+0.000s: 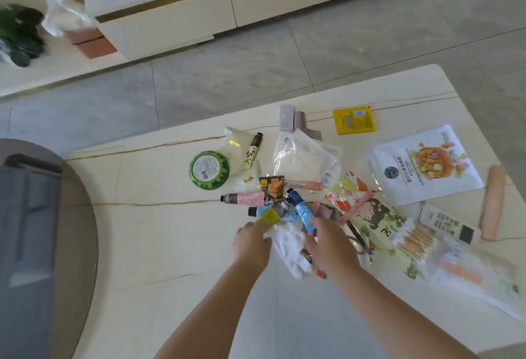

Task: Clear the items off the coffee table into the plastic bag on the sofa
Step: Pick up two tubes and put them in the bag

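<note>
I see my left hand (250,247) pinching a yellow tube (269,216) and my right hand (331,247) gripping a blue tube (301,212) over the cluttered desk (159,233) (both grips closed).

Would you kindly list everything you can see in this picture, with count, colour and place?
coffee table: one, cream, fills the lower frame
round tin: one, green, left of the pile
small tubes: several, pink, yellow, blue, cream, mid-table
clear pouch: one, whitish, centre
yellow sachet: one, far edge
white food bag: one, right side
cotton swabs: one pack, white-tipped, right
illustrated packet: one, green and orange, right of the hands
white plastic bag: one, between the hands
TV cabinet: one, cream, beyond the floor
left hand: touches the yellow tube; its grip is unclear
right hand: on the white plastic bag; fingers hidden
</note>
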The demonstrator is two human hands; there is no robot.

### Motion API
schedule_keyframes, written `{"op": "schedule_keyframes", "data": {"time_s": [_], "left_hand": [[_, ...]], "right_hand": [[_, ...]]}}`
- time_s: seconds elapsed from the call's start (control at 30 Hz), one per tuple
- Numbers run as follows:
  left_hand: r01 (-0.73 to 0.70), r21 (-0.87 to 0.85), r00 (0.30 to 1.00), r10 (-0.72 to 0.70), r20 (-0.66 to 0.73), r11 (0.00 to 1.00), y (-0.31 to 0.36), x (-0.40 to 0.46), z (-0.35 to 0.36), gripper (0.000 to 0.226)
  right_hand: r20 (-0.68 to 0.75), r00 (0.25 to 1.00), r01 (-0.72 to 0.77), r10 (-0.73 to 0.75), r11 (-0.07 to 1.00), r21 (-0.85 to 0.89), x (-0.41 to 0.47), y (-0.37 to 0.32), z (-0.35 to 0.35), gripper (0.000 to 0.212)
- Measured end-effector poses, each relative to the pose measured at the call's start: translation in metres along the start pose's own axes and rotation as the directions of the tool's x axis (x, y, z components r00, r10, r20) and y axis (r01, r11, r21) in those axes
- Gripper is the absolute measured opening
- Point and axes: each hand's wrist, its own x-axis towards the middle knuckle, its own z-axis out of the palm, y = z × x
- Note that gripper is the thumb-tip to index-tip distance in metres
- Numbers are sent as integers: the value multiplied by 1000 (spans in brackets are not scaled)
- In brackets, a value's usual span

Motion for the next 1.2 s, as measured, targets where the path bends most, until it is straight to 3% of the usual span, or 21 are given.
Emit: {"op": "schedule_keyframes", "data": {"time_s": [0.2,0.37,0.57,0.73,0.9,1.03,1.13,1.2], "left_hand": [[-11,111,997,20,-79,994,1,60,29,40],[74,199,982,-37,-183,977,-2,77,50,37],[25,248,987,16,-161,968,-9,77,60,31],[64,230,984,-23,-176,971,-18,64,49,25],[-44,220,972,93,-215,974,-18,74,29,32],[-106,279,974,156,-165,955,-7,91,29,32],[-21,360,983,85,-164,933,-9,89,43,44],[61,317,986,-8,-164,946,-15,82,53,47]], "right_hand": [[-132,981,114,-141,975,-192,56,7,31,35],[-145,982,79,-123,958,-274,80,13,51,32],[-73,997,13,-29,978,-207,82,14,56,33],[-74,996,-66,57,990,-124,72,17,44,34],[-72,991,-114,111,993,-32,71,26,35,57],[-67,994,-84,81,995,-48,68,32,30,44],[-74,991,-117,115,993,-23,61,39,31,37],[-74,982,-171,171,985,19,56,47,33,32]]}}
